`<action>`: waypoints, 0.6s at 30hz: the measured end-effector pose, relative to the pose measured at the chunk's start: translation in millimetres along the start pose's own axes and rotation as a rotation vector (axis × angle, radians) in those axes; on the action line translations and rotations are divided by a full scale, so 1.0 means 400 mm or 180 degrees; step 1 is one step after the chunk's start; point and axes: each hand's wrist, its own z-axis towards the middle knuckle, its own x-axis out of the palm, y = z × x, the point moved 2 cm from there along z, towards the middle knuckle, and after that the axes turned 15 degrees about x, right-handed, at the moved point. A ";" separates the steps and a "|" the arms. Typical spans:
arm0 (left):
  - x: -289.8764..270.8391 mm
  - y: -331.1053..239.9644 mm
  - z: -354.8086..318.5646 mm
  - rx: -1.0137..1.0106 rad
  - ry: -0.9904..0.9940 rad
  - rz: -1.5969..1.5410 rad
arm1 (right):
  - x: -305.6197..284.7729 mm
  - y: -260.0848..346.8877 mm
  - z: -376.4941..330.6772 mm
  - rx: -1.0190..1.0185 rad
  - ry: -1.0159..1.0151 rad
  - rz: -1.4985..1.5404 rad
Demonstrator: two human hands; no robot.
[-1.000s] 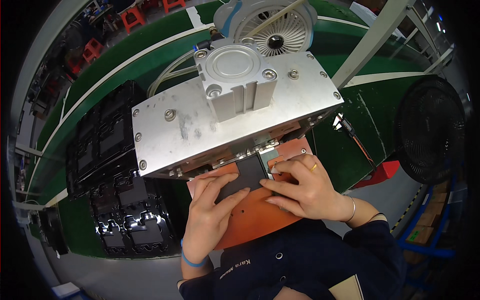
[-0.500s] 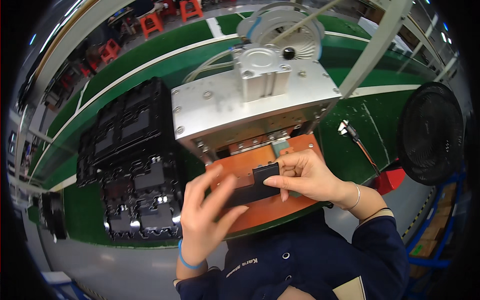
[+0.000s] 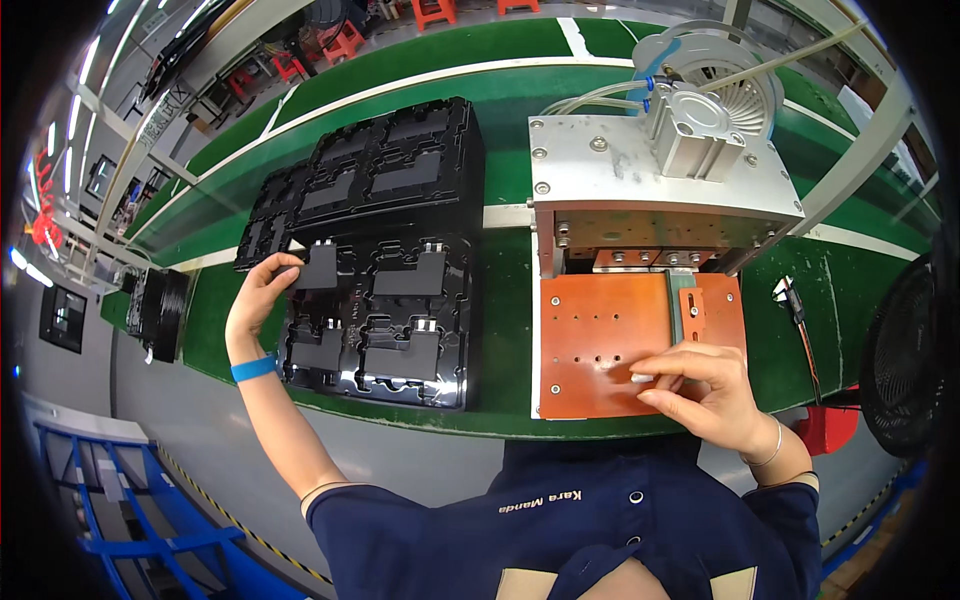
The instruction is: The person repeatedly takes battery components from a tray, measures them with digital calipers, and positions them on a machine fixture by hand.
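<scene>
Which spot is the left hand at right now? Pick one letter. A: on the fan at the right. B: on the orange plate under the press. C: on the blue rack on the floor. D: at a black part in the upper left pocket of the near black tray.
D: the left hand grips a black part at the near black tray, while the right hand rests on the orange plate.

The left arm is stretched far out to the left, bare from the elbow down, with a blue band around the wrist. The left hand (image 3: 262, 293) is raised and curled — its fingers and thumb pinch together at the tips, closed on something dark and flat. The right arm is bent and stays close to the body. The right hand (image 3: 705, 390) lies low with the palm down — its fingers point left and its fingertips (image 3: 650, 372) are pressed lightly together. A thin bracelet sits on the right wrist.
</scene>
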 end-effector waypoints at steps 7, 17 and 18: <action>0.079 0.047 0.036 -0.0053 0.0442 0.1001 | -0.018 -0.010 0.003 0.0016 -0.0135 -0.0159; 0.325 -0.154 0.076 0.1287 0.0601 0.1539 | -0.025 -0.007 0.006 -0.0184 -0.0119 -0.0340; 0.331 -0.154 0.077 0.1122 0.0669 0.1421 | -0.024 -0.007 0.003 -0.0289 -0.0125 -0.0322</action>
